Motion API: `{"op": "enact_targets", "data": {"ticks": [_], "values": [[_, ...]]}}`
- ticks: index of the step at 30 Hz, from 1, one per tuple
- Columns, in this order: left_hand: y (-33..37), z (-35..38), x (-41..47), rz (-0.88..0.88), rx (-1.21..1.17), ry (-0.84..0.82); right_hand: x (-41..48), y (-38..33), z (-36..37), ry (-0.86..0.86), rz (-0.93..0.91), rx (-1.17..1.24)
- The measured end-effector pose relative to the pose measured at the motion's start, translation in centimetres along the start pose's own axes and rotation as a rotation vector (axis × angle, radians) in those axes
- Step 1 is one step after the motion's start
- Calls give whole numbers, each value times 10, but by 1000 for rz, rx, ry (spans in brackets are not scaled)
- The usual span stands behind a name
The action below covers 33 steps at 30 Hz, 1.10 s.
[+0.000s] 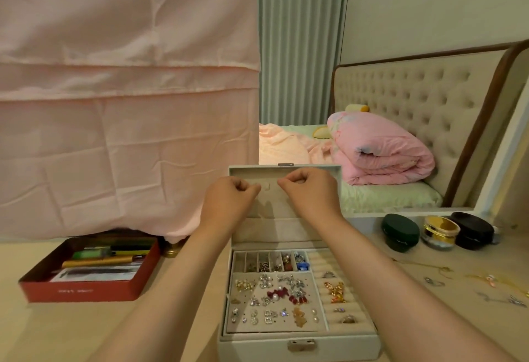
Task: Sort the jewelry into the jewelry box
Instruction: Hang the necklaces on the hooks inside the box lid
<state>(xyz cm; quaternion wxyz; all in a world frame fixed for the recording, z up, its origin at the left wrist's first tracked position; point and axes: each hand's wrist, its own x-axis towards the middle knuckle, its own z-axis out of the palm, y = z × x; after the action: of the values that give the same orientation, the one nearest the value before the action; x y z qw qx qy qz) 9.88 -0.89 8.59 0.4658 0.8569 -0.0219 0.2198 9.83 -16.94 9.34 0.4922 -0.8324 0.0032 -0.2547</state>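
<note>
Hands curled in pinches, left hand (229, 200), right hand (310, 191), before jewelry box (274, 231) lid, held item indiscernible

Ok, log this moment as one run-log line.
left grip: pinched, at open lid | right grip: pinched, at open lid | held: unclear | jewelry box: open

Warm dim light; warped edges

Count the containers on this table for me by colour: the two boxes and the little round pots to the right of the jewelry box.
White jewelry box: 1
Red box: 1
Dark green pot: 1
Gold pot: 1
Black pot: 1
Total: 5
</note>
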Motion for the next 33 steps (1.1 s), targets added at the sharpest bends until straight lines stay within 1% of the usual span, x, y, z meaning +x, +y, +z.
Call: {"op": "enact_targets", "data": {"ticks": [5, 8, 11, 13, 16, 18, 20, 22, 23, 25, 27, 29, 31, 33], "values": [[-3, 9, 12, -37, 76, 51, 11, 1, 24, 108, -29, -92], [-3, 12, 15, -46, 156, 64, 13, 2, 31, 117, -38, -152], [-7, 15, 13, -47, 231, 36, 12, 6, 35, 125, -54, -193], [-8, 16, 10, -40, 255, 24, 11, 10, 35, 100, -72, -216], [-12, 14, 4, -50, 229, -61, 4, 15, 32, -3, -69, -268], [-13, 12, -4, -81, 152, -139, -4, 16, 27, -103, -31, -275], [-12, 7, -11, -137, -22, -208, -12, 16, 19, -272, 58, -193], [-10, 3, -18, -165, -188, -268, -24, 13, 12, -518, 195, -3], [-8, 2, -20, -153, -235, -294, -29, 13, 10, -626, 247, 68], [-2, -2, -23, -112, -249, -335, -37, 13, 8, -754, 249, 76], [3, -4, -26, -75, -187, -352, -41, 14, 9, -768, 216, 21], [3, -5, -26, -60, -128, -317, -39, 13, 8, -714, 203, 20], [-3, -5, -26, -105, -135, -258, -34, 10, 2, -656, 174, 45], [-6, -6, -31, -179, -180, -269, -27, 3, -5, -627, 91, -4]]}}
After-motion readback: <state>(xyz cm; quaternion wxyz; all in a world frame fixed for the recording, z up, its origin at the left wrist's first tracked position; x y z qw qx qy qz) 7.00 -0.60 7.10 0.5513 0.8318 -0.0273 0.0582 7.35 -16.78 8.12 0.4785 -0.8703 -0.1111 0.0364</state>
